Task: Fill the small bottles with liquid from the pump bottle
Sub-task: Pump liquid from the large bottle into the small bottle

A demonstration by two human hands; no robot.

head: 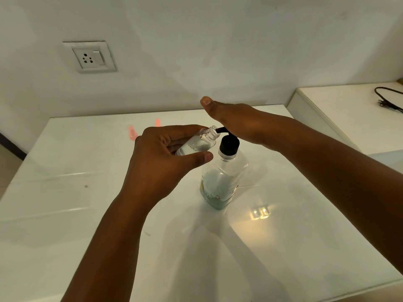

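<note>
A clear pump bottle (222,177) with a black pump collar stands upright in the middle of the white table (65,192). My right hand (237,120) lies flat on top of the pump head, fingers straight, hiding most of it; only the black spout tip shows. My left hand (165,153) grips a small clear bottle (200,141), tilted, with its open threaded neck held against the spout tip. Some clear liquid shows inside the small bottle.
Two small pink caps (132,132) lie on the table behind my hands, near the wall. A wall socket (90,57) is at the upper left. A raised white counter (349,114) with a black cable (390,99) stands to the right.
</note>
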